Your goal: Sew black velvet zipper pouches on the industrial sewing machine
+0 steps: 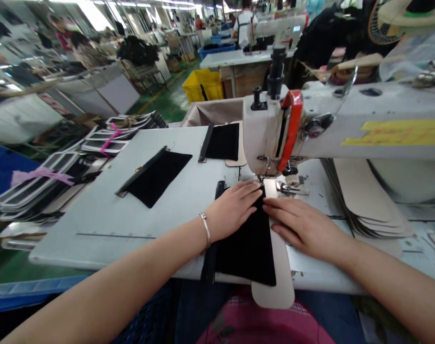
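Observation:
My left hand [235, 208] lies flat on a black fabric piece [246, 255], its fingers stretched toward the needle area of the sewing machine [262, 134]. The fabric has a dark strip along its left side and overlaps a beige rounded panel [283, 277]. My right hand [303, 224] rests on the panel's right edge, fingertips touching the fabric's border, fingers extended. The presser foot [262, 180] sits just beyond my left fingertips; the stitch point itself is partly hidden.
On the white table [91, 215] lie another black piece [160, 177] and a black piece [222, 141] over a beige panel. Stacked beige panels [364, 191] stand right, under the machine arm. Tied bundles [45, 179] are left. A yellow crate [203, 86] stands beyond.

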Demonstrator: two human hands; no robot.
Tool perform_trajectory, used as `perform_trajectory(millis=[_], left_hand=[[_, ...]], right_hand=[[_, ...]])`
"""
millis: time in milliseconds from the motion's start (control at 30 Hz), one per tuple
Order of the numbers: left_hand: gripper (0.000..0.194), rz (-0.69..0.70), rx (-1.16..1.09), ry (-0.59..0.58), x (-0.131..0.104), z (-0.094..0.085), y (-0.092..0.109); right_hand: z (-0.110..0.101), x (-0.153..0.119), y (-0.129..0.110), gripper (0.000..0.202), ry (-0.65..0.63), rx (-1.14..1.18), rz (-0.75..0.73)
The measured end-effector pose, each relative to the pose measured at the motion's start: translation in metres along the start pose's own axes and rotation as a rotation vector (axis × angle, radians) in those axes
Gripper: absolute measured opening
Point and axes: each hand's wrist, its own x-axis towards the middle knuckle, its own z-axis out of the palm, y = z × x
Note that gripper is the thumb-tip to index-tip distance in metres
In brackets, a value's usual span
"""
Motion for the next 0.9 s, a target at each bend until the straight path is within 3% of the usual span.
perform_trajectory(millis=[133,900], left_hand=[[0.035,-0.006,-0.048,-0.042,0.007,0.013,-0.019],[0.027,-0.029,-0.132,-0.01,0.011,0.014,-0.022]], right_hand=[[-0.001,0.0,-0.001,0.044,-0.002,0.002,-0.004],[-0.003,0.004,0.002,0.044,0.001,0.014,0.031]])
